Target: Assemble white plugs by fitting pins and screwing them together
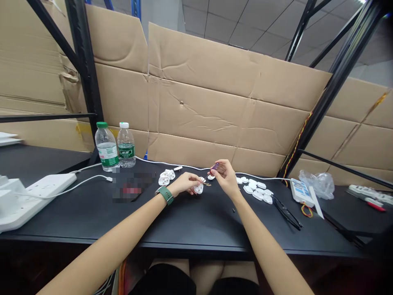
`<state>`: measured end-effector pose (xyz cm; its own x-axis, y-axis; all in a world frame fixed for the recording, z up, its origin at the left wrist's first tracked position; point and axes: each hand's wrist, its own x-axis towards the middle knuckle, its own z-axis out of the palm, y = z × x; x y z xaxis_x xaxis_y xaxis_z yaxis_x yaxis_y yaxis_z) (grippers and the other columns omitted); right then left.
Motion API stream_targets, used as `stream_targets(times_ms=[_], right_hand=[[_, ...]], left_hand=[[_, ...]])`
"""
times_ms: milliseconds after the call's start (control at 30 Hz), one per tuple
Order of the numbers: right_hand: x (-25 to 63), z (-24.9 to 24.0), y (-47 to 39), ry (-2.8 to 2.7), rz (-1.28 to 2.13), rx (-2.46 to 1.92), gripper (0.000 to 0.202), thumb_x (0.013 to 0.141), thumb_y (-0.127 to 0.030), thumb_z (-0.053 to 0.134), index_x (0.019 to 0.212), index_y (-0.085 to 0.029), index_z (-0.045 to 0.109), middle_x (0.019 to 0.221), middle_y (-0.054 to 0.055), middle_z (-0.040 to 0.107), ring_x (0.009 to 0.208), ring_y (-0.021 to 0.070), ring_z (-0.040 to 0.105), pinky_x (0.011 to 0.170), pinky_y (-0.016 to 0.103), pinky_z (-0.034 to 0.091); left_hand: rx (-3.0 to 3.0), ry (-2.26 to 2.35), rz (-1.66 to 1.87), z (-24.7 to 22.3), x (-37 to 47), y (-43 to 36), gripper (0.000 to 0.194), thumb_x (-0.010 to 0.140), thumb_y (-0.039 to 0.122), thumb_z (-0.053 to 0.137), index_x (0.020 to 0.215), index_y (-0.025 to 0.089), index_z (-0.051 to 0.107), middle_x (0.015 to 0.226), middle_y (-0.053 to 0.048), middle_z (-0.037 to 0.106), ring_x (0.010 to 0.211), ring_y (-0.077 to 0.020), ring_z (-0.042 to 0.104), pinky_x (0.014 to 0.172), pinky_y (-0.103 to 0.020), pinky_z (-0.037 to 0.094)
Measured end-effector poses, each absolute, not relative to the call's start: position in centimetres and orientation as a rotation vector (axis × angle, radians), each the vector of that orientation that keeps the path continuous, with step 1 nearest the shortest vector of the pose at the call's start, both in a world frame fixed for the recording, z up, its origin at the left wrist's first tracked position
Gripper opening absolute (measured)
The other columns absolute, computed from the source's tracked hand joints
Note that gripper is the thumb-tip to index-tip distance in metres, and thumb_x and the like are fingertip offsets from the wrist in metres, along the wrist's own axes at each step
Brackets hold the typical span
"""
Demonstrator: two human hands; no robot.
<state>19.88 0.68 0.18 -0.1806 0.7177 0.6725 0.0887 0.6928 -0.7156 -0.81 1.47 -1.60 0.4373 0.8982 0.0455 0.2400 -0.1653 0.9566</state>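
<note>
Near the middle of the black table, my left hand (pixel 188 183) pinches a small white plastic piece (pixel 199 189). To its right, my right hand (pixel 223 174) has its fingers closed on a screwdriver with a purple handle (pixel 215 166); the thin shaft slants down toward the white piece. Whether the tip touches it is too small to tell. Several small brass-coloured bits (pixel 208 184) lie between the hands. A cluster of white plastic parts (pixel 166 176) sits left of my left hand, and flat white oval pieces (pixel 258 190) lie right of my right hand.
Two bottles (pixel 106 151) (pixel 126 148) and a white power strip (pixel 39 194) stand at the left. Black-framed glasses (pixel 287 213), a white box (pixel 301 192) and a clear plastic bag (pixel 319 184) lie at the right. Cardboard (pixel 208 106) rises behind the table.
</note>
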Motion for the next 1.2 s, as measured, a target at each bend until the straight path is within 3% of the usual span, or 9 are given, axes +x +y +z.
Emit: stream_targets(times_ms=[967,1200], right_hand=[[20.05,0.19,0.76,-1.649,0.651,-0.592,0.034,0.085,-0.039,0.068,0.107,-0.026,0.047,0.092,0.002,0.064,0.079,0.0193,0.071,0.076,0.035,0.059],[20.14,0.14,0.82,-1.666,0.649,-0.580,0.032,0.086,-0.037,0.067,0.108,-0.026,0.047,0.093,0.002,0.064,0.080,0.0195,0.071,0.076,0.036,0.059]], left_hand=[[1.667,1.013,0.793,-1.15,-0.71,0.94,0.046,0.073,0.045,0.070,0.105,0.012,0.069,0.083,-0.009,0.071,0.066,-0.0184,0.067,0.058,-0.028,0.052],[1.661,1.010,0.798,-0.97,-0.68,0.81,0.038,0.074,0.040,0.069,0.102,0.014,0.070,0.086,-0.009,0.071,0.065,-0.0181,0.067,0.057,-0.028,0.052]])
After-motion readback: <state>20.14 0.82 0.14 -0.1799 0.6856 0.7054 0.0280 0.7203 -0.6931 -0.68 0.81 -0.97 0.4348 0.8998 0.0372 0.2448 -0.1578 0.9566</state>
